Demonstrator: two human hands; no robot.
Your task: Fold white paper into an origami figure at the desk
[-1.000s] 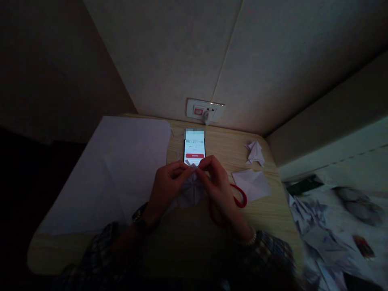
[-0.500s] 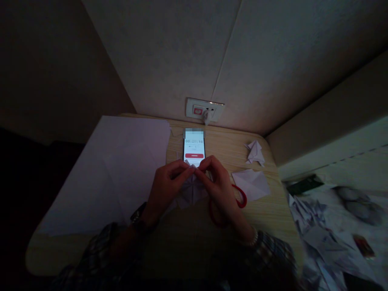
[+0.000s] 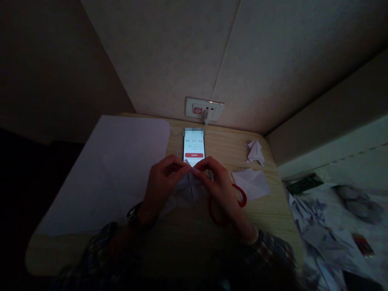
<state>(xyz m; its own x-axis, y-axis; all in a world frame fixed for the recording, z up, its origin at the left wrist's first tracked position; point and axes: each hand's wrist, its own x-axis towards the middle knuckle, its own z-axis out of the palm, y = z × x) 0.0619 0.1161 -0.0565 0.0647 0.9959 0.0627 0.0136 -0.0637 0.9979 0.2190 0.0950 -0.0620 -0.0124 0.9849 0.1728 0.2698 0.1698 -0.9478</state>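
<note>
Between my hands is a folded piece of white paper [image 3: 190, 191] with creases running down its middle. My left hand [image 3: 163, 182] pinches its top edge from the left, thumb against fingers. My right hand [image 3: 218, 184] grips the same top edge from the right, with the fingertips of both hands almost meeting. Just beyond the fingertips lies a lit phone [image 3: 194, 145] showing a timer and a red button. Red-handled scissors [image 3: 241, 197] lie partly under my right hand and wrist; their blades are hidden.
Large white sheets [image 3: 121, 149] cover the table's left side. On the right are a folded paper frog [image 3: 255, 152] and a creased paper piece [image 3: 251, 184]. A wall socket [image 3: 204, 109] with a plug sits behind the table [image 3: 224, 139]. Crumpled papers [image 3: 318, 226] lie beyond its right edge.
My left hand has shifted slightly left, and my right fingertips have moved a little left along the paper's top edge. Both hands keep their pinch; the other things stay put.
</note>
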